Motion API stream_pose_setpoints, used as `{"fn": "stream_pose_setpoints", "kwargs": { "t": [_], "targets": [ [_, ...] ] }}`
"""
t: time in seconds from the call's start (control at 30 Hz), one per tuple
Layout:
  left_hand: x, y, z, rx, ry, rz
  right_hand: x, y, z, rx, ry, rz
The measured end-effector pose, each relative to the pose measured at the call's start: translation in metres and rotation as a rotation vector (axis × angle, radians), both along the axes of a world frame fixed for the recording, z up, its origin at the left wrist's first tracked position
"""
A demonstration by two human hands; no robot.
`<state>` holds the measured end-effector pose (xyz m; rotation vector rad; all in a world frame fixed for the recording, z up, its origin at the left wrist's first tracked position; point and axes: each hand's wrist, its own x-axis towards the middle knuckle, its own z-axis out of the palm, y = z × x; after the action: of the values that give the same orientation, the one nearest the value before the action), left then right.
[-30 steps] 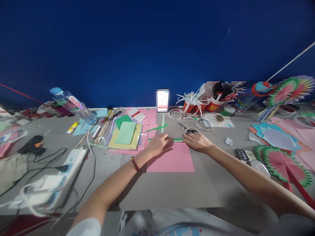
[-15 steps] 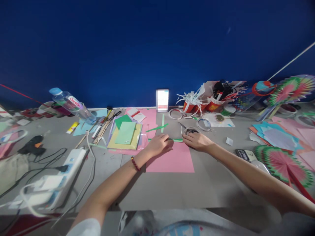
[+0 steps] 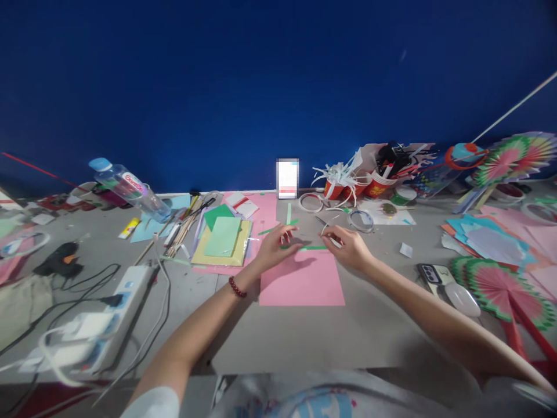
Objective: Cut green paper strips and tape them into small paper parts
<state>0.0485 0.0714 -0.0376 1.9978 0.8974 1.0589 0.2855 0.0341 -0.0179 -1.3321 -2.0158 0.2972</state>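
Observation:
Pink paper (image 3: 302, 284) lies flat on the grey table in front of me, a green strip (image 3: 319, 248) along its far edge. My left hand (image 3: 278, 247) hovers over the paper's far left corner, thumb and curled fingers apart, holding nothing I can see. At the far right corner, my right hand (image 3: 348, 247) is closed in a pinch around what looks like a thin pale tape roll (image 3: 329, 225), seen nearly edge-on and partly hidden by the fingers. A dark slim tool (image 3: 321, 220) lies just beyond those fingertips. Another green strip (image 3: 266, 230) and a pale green strip (image 3: 289, 213) lie past my left hand.
Stacked coloured papers (image 3: 221, 235) and sticks (image 3: 185, 223) lie left, near a bottle (image 3: 130, 188) and power strip (image 3: 126, 307). Tape rolls (image 3: 360, 220), red cups (image 3: 378, 184), a phone (image 3: 429, 274) and paper fans (image 3: 500, 290) are on the right. A lit screen (image 3: 288, 178) stands behind.
Both hands have risen off the paper's far edge. My left fingers have spread apart, and my right hand has lifted and tilted the pale roll that lay under it.

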Motion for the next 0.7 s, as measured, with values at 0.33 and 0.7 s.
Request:
{"fn": "stream_pose_setpoints", "kwargs": {
  "t": [0.33, 0.7],
  "targets": [
    [-0.003, 0.000, 0.036, -0.042, -0.334, 0.193, -0.086, 0.011, 0.052, -0.433, 0.758, -0.022],
    [-0.010, -0.004, 0.052, -0.187, -0.358, 0.251, -0.088, 0.017, 0.036, -0.661, 0.876, 0.052]
  ]
}}
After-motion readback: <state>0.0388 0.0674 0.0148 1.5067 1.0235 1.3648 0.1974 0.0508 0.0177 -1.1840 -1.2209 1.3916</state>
